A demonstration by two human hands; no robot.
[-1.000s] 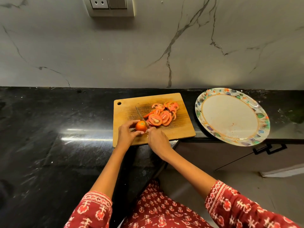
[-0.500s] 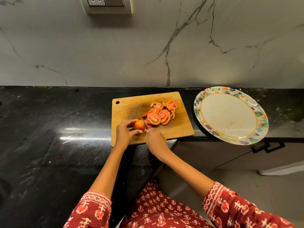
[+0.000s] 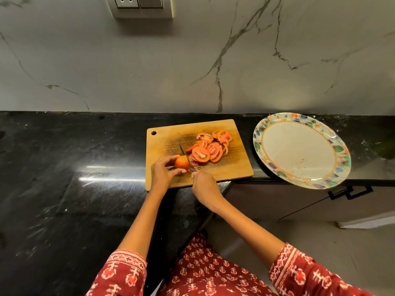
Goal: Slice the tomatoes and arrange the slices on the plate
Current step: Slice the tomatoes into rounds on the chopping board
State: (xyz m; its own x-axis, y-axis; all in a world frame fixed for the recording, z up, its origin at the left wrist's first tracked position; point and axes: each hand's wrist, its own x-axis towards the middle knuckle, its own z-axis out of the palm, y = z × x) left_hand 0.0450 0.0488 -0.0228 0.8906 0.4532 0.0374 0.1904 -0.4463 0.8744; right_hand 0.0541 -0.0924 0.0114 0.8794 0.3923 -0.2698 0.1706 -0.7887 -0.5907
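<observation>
Black surface point(image 3: 64, 189) carried a wooden cutting board point(image 3: 235, 167) at its front edge and, to the right, a floral-rimmed plate point(image 3: 339, 149) that held no slices, only faint red smears, its near rim overhanging the edge; wide bare stone lay left of the board. Board held a pile of tomato slices point(image 3: 208, 147) mid-right, plus the uncut tomato point(image 3: 182, 163) near its front-left corner. Left hand point(image 3: 163, 174) gripped that tomato, right hand point(image 3: 204, 185) was curled round the knife point(image 3: 185, 154), blade against the tomato's right side.
</observation>
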